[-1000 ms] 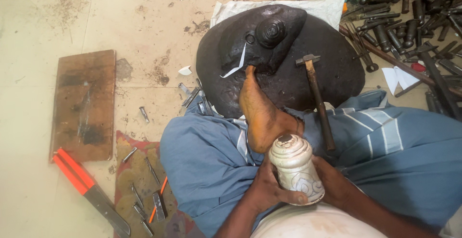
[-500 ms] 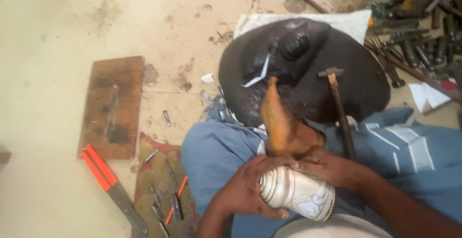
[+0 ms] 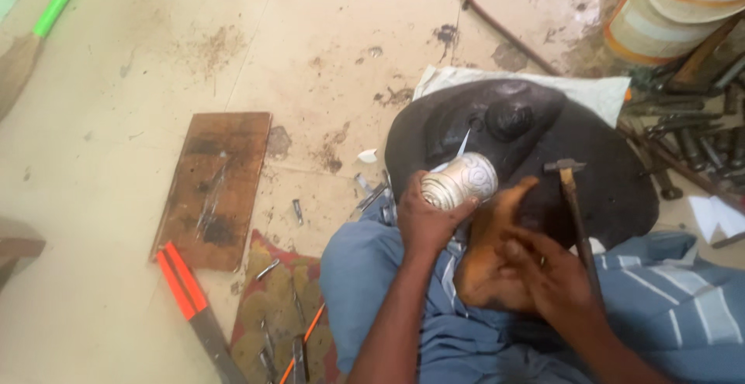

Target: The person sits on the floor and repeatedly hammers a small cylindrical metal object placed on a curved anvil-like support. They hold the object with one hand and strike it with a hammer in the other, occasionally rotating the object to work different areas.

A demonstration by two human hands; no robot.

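Engraved silver cup (image 3: 463, 180) lies on its side, mouth toward the camera, clamped in the left hand (image 3: 425, 219) over the black domed block (image 3: 535, 147), likely to bring its patterned wall into reach. Right hand (image 3: 552, 274), fingers loosely curled and holding nothing, rests on the bare foot (image 3: 490, 254). Hammer (image 3: 573, 198) leans just beside it. Wooden board (image 3: 215, 186) and orange-handled shears (image 3: 195, 306) lie well apart on the floor (image 3: 140, 58).

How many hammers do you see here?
1: a wooden-handled metal hammer lies across the black rounded block, beside the right hand. The tool pile at right may hide more.
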